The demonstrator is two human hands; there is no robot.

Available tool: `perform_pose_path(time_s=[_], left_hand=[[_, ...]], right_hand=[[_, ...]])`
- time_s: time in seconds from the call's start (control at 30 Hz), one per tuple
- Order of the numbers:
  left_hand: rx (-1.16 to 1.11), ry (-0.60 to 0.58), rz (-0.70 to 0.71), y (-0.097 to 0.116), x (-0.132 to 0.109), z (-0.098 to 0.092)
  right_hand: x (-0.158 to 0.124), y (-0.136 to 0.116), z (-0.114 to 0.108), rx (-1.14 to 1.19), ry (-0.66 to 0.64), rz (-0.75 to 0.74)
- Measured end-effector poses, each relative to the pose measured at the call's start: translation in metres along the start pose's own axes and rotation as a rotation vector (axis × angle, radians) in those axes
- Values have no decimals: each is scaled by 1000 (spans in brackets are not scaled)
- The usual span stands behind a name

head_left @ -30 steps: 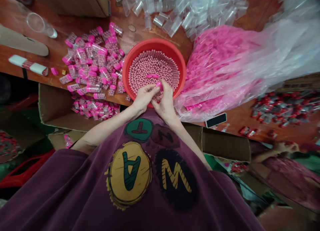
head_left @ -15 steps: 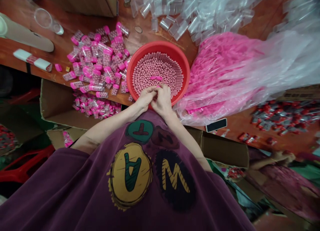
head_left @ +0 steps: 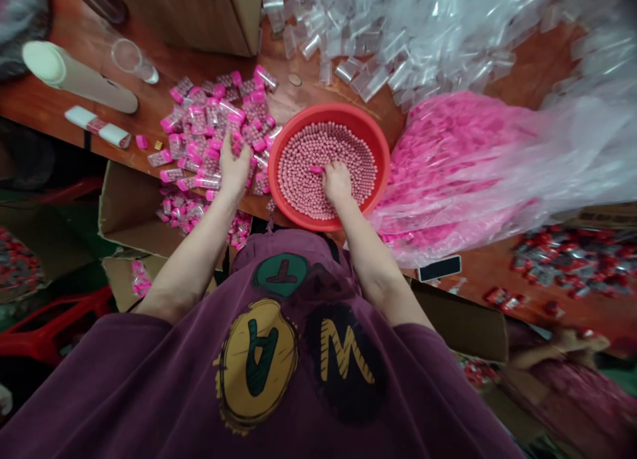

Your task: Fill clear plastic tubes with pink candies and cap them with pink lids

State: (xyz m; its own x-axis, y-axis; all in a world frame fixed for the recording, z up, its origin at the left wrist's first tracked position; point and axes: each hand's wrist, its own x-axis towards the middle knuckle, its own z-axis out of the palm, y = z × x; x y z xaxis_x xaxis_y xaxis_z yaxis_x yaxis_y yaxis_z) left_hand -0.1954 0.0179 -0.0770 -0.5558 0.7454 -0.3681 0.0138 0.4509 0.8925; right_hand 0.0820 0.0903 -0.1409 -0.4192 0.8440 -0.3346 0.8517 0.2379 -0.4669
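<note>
My left hand reaches over a pile of small clear tubes with pink caps, filled with pink beads. Its thumb and fingers are apart, and I see nothing held between them. My right hand is inside a red bowl, down at the loose pink beads. Its fingers are closed at one end of a small pink plastic piece, whose exact kind I cannot make out. The fingertips are partly hidden by the back of the hand.
Right of the bowl lies a clear bag of pink plastic pieces. Empty clear tubes are heaped behind it. A phone lies at the table edge. Below the edge stands an open cardboard box. Another person's hand shows at lower right.
My hands were together at the bowl's near rim and have parted. The left moved left to the tube pile; the right moved into the bowl and closed on the pink piece. The view shifted slightly.
</note>
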Motion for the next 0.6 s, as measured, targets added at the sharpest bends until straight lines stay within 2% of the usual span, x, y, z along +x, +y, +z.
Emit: perform_pose_path(time_s=[0.07, 0.1, 0.13, 0.17, 0.23, 0.3, 0.33, 0.43, 0.5, 0.6], left_hand=[[68, 122, 71, 0, -12, 8], [84, 145, 116, 0, -23, 17], [94, 115, 170, 0, -36, 28], [96, 66, 221, -1, -50, 41], [136, -137, 321, -3, -73, 68], [190, -321, 368, -4, -84, 91], [199, -357, 384, -3, -83, 101], [178, -348, 422, 14, -58, 120], [145, -302, 417, 34, -27, 127], [70, -244, 314, 64, 28, 135]], right_hand=[[-12, -3, 1, 4, -56, 4], [-22, -4, 1, 13, -70, -2], [-32, -3, 1, 22, -76, -16], [-43, -2, 1, 33, -75, -26], [-63, 2, -1, 57, -36, -27], [-77, 9, -6, 85, 41, -11], [-82, 13, -10, 100, 83, 1], [-89, 24, -25, 135, 180, 42], [-92, 29, -34, 156, 196, 57], [-97, 30, -40, 201, 143, 45]])
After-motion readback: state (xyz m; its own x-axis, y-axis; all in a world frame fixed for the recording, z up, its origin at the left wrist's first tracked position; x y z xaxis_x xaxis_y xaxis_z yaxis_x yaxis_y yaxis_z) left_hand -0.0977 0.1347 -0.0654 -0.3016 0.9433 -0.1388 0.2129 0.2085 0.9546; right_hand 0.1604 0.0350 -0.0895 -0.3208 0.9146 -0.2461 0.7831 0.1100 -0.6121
